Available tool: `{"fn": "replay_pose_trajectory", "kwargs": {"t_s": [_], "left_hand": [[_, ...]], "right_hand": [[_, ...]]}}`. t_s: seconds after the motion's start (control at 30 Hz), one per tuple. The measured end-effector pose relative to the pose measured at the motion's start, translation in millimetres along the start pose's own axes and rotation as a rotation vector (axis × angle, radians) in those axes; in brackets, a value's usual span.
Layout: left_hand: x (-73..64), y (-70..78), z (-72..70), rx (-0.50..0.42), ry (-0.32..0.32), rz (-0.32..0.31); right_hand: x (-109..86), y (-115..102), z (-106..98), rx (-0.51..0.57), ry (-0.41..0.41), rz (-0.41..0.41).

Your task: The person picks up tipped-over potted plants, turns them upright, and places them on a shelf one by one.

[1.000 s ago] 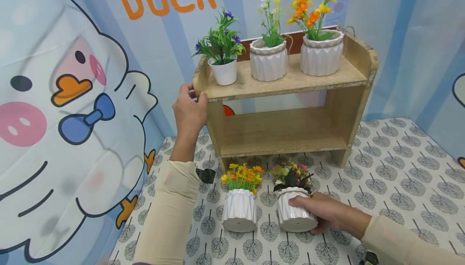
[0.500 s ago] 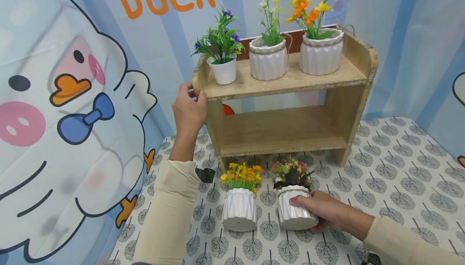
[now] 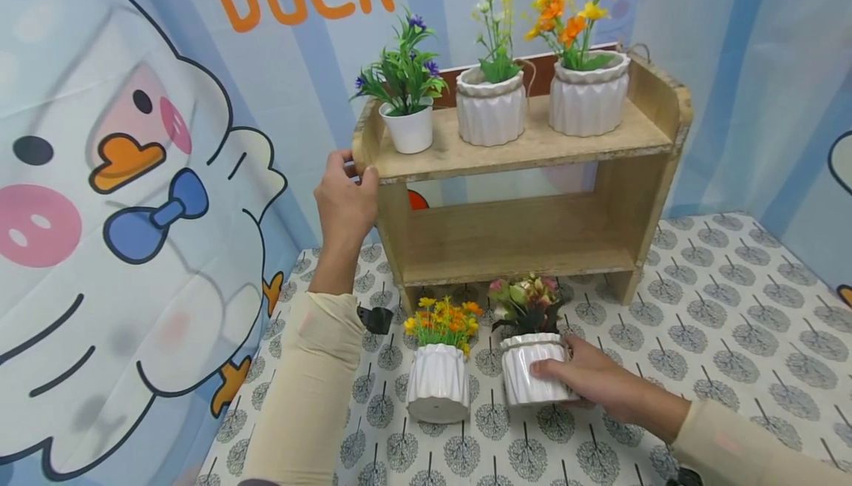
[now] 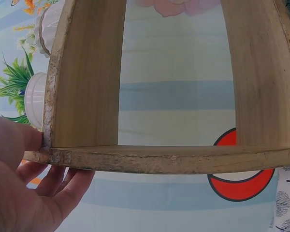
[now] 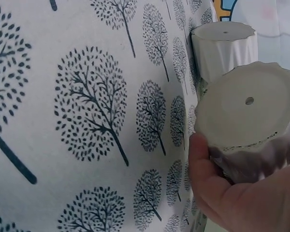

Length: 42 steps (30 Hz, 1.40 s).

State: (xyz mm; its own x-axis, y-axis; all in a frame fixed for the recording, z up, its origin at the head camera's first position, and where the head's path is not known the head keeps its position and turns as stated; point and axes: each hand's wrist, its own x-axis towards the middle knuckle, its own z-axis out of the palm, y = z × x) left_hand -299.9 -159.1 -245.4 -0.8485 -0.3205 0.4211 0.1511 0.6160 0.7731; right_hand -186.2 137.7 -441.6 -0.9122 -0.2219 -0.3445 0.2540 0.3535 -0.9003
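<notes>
My left hand (image 3: 346, 201) grips the left upper edge of a wooden shelf (image 3: 519, 238), thumb at the front and fingers round the side panel. In the left wrist view those fingers (image 4: 70, 191) curl behind the wood. My right hand (image 3: 602, 382) holds a white fluted flowerpot (image 3: 526, 379) with pink and green flowers, thumb on its front. Its underside with a small hole faces the right wrist camera. Beside it, a second white flowerpot (image 3: 438, 390) with yellow and orange flowers lies tipped on the cloth, base toward me.
On the top shelf stand a small white pot (image 3: 409, 131) with purple flowers, a pot (image 3: 491, 112) with white flowers and a pot (image 3: 589, 105) with orange and yellow flowers. The tree-print tablecloth (image 3: 699, 338) spreads below. A duck-print backdrop (image 3: 166, 286) hangs behind.
My right hand has tilted the pink-flowered pot more upright and raised it slightly, and its base no longer shows in the head view. The left hand keeps its grip on the shelf.
</notes>
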Motion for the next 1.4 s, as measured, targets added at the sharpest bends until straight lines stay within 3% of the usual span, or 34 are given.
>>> {"fn": "replay_pose_trajectory", "kwargs": {"t_s": [0.4,0.7,0.93,1.4], "left_hand": [[0.9,-0.6,0.3,-0.003,0.000,0.000],[1.3,-1.4,1.0,-0.005,0.005,0.008],[1.3,-1.2,0.9,-0.001,0.004,0.001],[1.8,-2.5,0.7,-0.003,0.000,0.002]], "right_hand": [[-2.0,-7.3,-5.5,-0.134,0.076,-0.186],[0.9,-13.0,-13.3,-0.278,0.186,-0.316],[6.5,-18.0,-19.6,-0.313,0.259,-0.401],[24.4,-24.1,-28.9,-0.269,0.411,-0.457]]}}
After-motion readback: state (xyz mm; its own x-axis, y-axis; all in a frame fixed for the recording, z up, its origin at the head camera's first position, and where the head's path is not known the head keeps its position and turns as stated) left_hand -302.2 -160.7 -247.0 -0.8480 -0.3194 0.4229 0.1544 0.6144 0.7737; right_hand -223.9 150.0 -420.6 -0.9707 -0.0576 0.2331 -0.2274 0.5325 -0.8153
